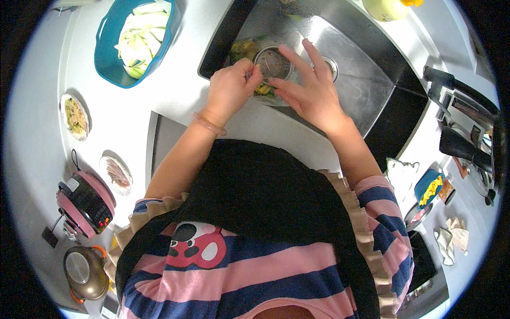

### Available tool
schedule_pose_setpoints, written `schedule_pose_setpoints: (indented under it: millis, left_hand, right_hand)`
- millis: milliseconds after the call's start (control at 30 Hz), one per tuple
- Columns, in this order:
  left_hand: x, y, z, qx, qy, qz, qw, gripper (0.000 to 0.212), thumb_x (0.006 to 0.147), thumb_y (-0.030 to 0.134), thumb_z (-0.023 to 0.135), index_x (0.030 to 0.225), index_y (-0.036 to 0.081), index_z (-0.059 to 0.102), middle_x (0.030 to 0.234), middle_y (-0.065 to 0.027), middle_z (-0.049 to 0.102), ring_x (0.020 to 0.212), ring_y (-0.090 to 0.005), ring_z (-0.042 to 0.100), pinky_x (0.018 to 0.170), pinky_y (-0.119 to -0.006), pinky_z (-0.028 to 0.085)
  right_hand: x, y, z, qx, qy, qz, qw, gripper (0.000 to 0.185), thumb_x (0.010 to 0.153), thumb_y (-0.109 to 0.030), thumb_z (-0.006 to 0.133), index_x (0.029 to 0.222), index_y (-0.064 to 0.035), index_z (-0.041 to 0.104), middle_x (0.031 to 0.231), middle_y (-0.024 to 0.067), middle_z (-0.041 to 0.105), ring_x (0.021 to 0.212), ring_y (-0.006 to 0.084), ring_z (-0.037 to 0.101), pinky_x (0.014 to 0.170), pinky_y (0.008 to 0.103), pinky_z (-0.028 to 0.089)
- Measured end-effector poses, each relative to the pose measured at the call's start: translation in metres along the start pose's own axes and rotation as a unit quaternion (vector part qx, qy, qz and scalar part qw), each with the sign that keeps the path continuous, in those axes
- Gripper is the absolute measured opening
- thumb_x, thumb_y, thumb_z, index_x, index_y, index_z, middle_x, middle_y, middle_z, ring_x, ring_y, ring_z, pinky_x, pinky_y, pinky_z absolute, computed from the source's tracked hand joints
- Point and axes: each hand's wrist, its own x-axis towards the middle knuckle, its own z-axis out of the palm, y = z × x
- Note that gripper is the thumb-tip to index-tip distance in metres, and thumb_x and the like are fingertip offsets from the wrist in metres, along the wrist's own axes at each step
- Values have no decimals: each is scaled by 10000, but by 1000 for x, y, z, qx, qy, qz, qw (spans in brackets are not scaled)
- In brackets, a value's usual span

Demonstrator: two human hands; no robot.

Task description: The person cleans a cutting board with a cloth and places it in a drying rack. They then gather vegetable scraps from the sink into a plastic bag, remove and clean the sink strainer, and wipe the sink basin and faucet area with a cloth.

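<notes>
Over the near left part of the stainless steel sink (358, 83), my left hand (233, 87) is closed at the rim of a round strainer basket (274, 63) with a dark, dirty-looking inside. My right hand (310, 87) is on the basket's right side, fingers spread, with fingertips close to its rim; whether they touch it I cannot tell. Beneath the basket, a clear plastic bag (275, 99) with green and yellow scraps (245, 50) lies at the sink's near edge. The round drain (330, 68) shows partly behind my right fingers.
Left counter: blue basin (104, 60) of cut pale green vegetables (143, 40), two dishes of food (75, 117) (115, 175), pink-black electric cooker (85, 203), upturned pan (87, 273). Right: knife rack (458, 107), small blue container (422, 181), cloths (444, 245). A pale green round vegetable (384, 8) stands behind the sink.
</notes>
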Motion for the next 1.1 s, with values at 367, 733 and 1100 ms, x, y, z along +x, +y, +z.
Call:
schedule_pose_setpoints:
  millis: [367, 733, 1100]
  left_hand:
    - [-2, 0, 1, 16, 7, 28, 999, 224, 840, 241, 573, 740, 43, 539, 615, -166, 552, 526, -339, 544, 480, -381, 427]
    - [2, -3, -2, -12, -9, 47, 999, 211, 825, 219, 568, 709, 55, 502, 601, -146, 559, 562, -348, 560, 485, -419, 435]
    - [3, -1, -7, 52, -3, 61, 997, 186, 847, 211, 556, 741, 67, 503, 624, -167, 551, 567, -368, 551, 485, -428, 427]
  right_hand:
    - [5, 2, -9, -44, -125, -29, 991, 98, 692, -135, 632, 778, -91, 614, 1277, 37, 450, 1252, 327, 321, 961, 417, 359]
    - [24, 17, 1, -23, -37, -6, 999, 132, 696, -157, 642, 822, -124, 656, 1358, 50, 370, 1275, 346, 273, 993, 453, 323]
    - [35, 23, -2, -133, -163, -37, 977, 118, 675, -207, 608, 713, -120, 678, 1410, 1, 293, 1316, 294, 204, 1034, 495, 239]
